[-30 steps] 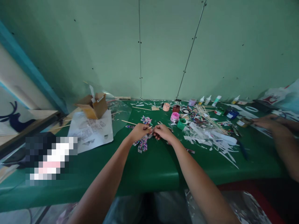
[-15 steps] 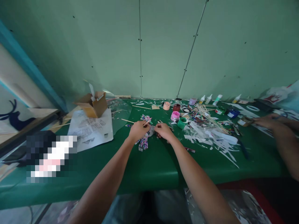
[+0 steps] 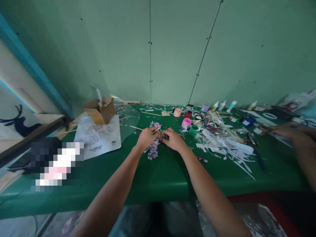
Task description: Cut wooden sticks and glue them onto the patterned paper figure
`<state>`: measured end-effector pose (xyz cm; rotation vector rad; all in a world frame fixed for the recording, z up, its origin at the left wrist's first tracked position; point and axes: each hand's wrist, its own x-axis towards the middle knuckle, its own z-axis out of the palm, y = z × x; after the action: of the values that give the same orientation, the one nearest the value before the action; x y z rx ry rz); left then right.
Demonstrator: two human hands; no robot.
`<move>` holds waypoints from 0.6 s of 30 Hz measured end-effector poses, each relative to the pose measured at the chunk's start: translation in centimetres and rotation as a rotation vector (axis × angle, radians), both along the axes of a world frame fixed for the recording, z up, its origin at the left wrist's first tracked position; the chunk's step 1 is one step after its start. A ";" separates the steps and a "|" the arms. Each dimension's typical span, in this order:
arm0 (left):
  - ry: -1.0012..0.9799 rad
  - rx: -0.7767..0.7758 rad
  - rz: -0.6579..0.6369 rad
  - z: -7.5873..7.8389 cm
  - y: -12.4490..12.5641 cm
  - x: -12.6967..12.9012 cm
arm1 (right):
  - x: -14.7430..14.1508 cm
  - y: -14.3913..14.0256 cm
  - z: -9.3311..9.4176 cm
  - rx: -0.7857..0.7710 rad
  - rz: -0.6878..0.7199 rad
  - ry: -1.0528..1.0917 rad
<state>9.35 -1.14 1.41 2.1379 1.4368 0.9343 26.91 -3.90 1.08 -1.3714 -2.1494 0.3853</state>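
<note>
Item: my left hand (image 3: 146,137), grip closed on one thin wooden stick (image 3: 156,130). My right hand (image 3: 174,140) pinches the multicoloured paper strips (image 3: 153,149) lying mid-bench (image 3: 158,184); its fingertips are hidden, strip count unreadable. Four small paint pots (image 3: 187,123) to the right. One cardboard box (image 3: 100,111) far left. A co-worker's hand (image 3: 283,129), blurred, at the right edge.

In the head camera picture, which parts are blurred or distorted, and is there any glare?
Head view: wide-angle lens bends the wall seams; a co-worker's arm at the right edge is motion-blurred; the left hand and right hand are fairly sharp; a pixelated block covers something at left; light is soft, without strong glare.
</note>
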 end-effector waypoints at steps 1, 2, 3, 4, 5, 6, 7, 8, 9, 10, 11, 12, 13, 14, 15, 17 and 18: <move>0.020 0.002 0.029 0.0 -0.1 0.0 | -0.1 -0.1 0.1 0.009 0.012 -0.030; 0.042 0.004 0.063 0.0 -0.1 0.0 | -0.2 -0.2 0.1 0.020 0.020 -0.052; 0.063 0.008 0.096 0.0 -0.2 0.0 | -0.3 -0.2 0.2 0.034 0.021 -0.071; 0.080 0.012 0.120 0.1 -0.2 0.0 | -0.4 -0.3 0.3 0.046 0.015 -0.091; 0.091 0.014 0.129 0.1 -0.3 0.1 | -0.6 -0.4 0.4 0.053 -0.002 -0.112; 0.095 0.013 0.119 0.1 -0.3 0.1 | -0.9 -0.4 0.4 0.057 -0.026 -0.134; 0.090 0.013 0.095 0.1 -0.3 0.1 | -1.1 -0.4 0.4 0.058 -0.053 -0.154; 0.080 0.012 0.063 0.2 -0.3 0.2 | -1.3 -0.4 0.3 0.058 -0.080 -0.169; 0.069 0.011 0.032 0.2 -0.3 0.2 | -1.6 -0.3 0.2 0.057 -0.103 -0.172; 0.060 0.010 0.007 0.2 -0.3 0.2 | -1.8 -0.1 0.1 0.053 -0.123 -0.163; 0.053 0.009 -0.008 0.3 -0.4 0.3 | -1.9 0.2 0.0 0.045 -0.141 -0.143; 0.049 0.008 -0.009 0.3 -0.4 0.3 | -2.0 0.5 0.0 0.030 -0.155 -0.116; 0.043 0.010 0.001 0.4 -0.4 0.2 | -2.1 1.0 0.0 0.003 -0.161 -0.088; 0.031 0.016 0.019 0.5 -0.5 0.2 | -2.0 1.5 0.2 -0.029 -0.162 -0.066; 0.013 0.024 0.042 0.6 -0.5 0.1 | -1.8 2.1 0.5 -0.060 -0.157 -0.061; -0.028 0.040 0.089 0.8 -0.5 0.0 | -1.0 3.7 1.8 -0.097 -0.144 -0.096; -0.044 0.043 0.102 0.9 -0.6 -0.1 | -0.4 4.6 2.6 -0.095 -0.146 -0.138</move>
<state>9.26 -1.71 2.29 2.0776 1.5297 1.0511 26.54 0.74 3.69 -1.6399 -2.1470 0.3484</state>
